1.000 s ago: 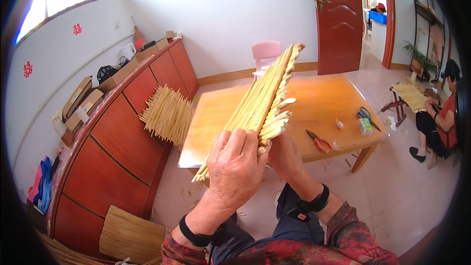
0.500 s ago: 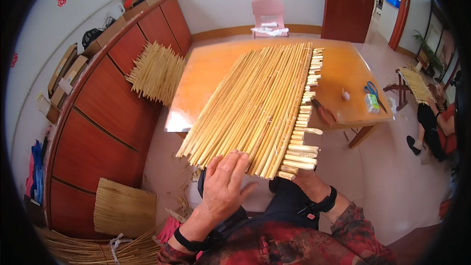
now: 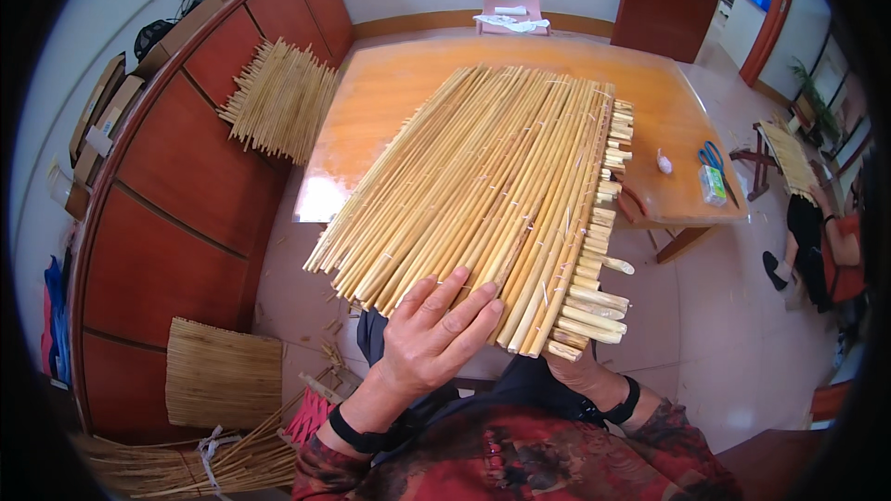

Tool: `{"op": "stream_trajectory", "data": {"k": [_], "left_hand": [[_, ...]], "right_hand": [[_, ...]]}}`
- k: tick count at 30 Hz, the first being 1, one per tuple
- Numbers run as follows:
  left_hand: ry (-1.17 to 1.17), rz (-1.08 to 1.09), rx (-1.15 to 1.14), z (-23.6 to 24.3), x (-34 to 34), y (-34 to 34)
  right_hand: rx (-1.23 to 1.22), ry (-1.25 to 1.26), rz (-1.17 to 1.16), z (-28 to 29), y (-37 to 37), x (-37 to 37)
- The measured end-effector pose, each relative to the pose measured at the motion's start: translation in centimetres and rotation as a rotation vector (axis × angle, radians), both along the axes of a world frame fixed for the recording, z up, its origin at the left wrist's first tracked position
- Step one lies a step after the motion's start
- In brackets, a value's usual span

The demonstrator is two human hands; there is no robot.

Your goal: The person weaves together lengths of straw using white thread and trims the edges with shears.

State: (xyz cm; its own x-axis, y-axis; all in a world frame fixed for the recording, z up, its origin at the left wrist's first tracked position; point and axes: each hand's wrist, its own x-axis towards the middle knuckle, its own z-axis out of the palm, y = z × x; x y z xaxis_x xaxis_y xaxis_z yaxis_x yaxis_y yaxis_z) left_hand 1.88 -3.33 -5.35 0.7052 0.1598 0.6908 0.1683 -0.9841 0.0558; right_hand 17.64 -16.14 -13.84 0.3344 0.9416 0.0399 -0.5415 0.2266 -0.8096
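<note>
A mat of slim yellow stalks [image 3: 464,195], bound with pale thread, lies over the near part of the table and reaches out above my lap. Crosswise stalk ends [image 3: 599,301] jut from beneath along its right side, uneven in length. My left hand [image 3: 436,329] rests on the near edge of the mat, its fingers spread over the stalks. Under the near right corner is my right hand [image 3: 577,373]. The mat hides its fingers, so their grip cannot be made out.
On the table [image 3: 390,65] are blue-handled scissors [image 3: 712,156], a small green-and-white box [image 3: 713,186] and partly covered pliers [image 3: 633,202]. More stalk mats lean by the red cabinet [image 3: 167,250]. A stalk bundle [image 3: 167,468] lies lower left. Another person [image 3: 840,241] sits at right.
My left hand has flattened and spread its fingers on the mat. The mat's near edge has come slightly closer to me. My right hand stays under the near right corner.
</note>
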Motion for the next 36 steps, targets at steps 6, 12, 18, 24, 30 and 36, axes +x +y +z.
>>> {"op": "stream_trajectory", "data": {"k": [6,12,18,24,30,36], "left_hand": [[-0.012,-0.019,-0.02,1.2,0.7,-0.2],[-0.03,-0.042,-0.02,1.4,1.3,-0.1],[-0.042,-0.073,-0.033,1.4,1.6,-0.2],[-0.054,-0.055,0.054,2.9,2.1,-0.1],[-0.098,-0.08,0.106,3.6,2.5,0.3],[-0.108,-0.044,0.111,3.6,2.9,0.3]], "right_hand": [[0.008,-0.096,0.039,2.3,-0.2,-0.3],[-0.028,-0.271,-0.112,2.3,0.0,-0.4],[0.201,-0.794,-0.257,1.9,0.5,0.3],[0.262,-0.768,-0.375,1.9,1.3,0.4],[0.239,-0.733,-0.37,2.5,1.9,0.7],[0.171,-0.774,-0.31,4.1,1.9,1.0]]}}
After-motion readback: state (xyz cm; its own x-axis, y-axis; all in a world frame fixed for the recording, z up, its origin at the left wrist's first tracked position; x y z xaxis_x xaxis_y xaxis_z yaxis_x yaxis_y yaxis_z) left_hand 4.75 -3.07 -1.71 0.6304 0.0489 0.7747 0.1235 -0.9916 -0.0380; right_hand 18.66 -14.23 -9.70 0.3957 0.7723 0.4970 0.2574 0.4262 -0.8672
